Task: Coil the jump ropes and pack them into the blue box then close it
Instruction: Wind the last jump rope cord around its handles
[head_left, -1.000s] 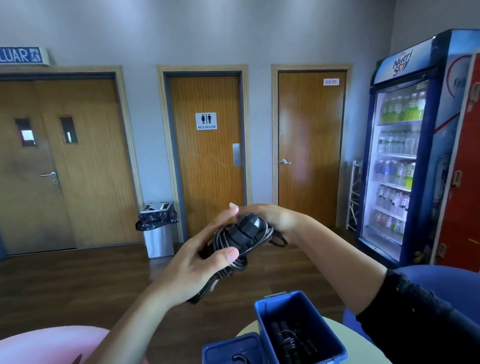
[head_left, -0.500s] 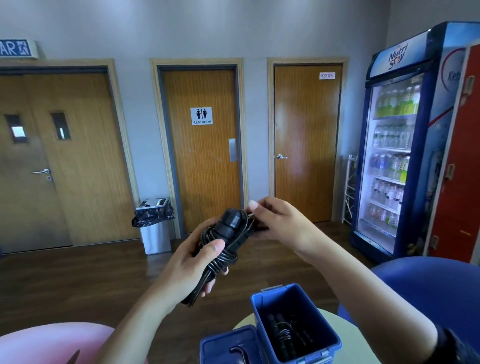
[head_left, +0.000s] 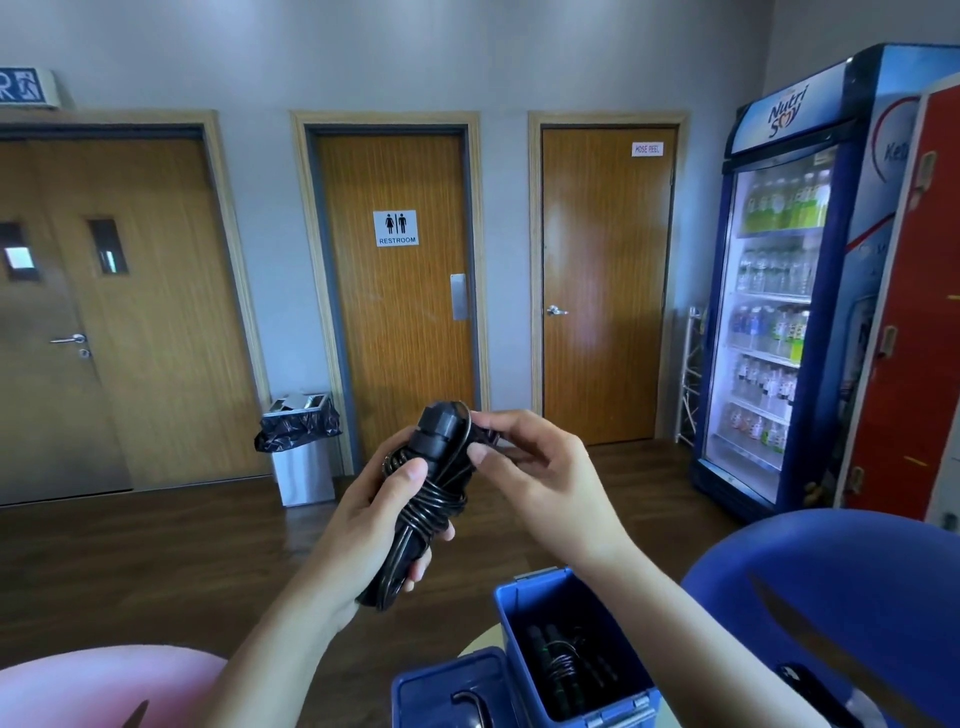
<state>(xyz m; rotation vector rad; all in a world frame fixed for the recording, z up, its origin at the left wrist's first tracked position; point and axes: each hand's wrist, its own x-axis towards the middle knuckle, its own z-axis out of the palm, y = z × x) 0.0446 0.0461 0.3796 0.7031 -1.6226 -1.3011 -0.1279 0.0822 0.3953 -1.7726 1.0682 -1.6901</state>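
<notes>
Coiled jump rope in both my hands, above the open blue box

My left hand (head_left: 374, 525) is wrapped round the black jump rope (head_left: 431, 499), handles bundled together and cord wound about them. My right hand (head_left: 540, 478), at 3 o'clock of the bundle, pinches a bit of cord by the top handle cap. The blue box (head_left: 530, 582) stands open on the desk (head_left: 475, 644) at 5 o'clock of my hands, with more coiled ropes (head_left: 561, 670) inside. Its lid (head_left: 441, 691) lies just beside it at its 8 o'clock. A blue chair (head_left: 831, 582) sits at 3 o'clock of the box.
</notes>
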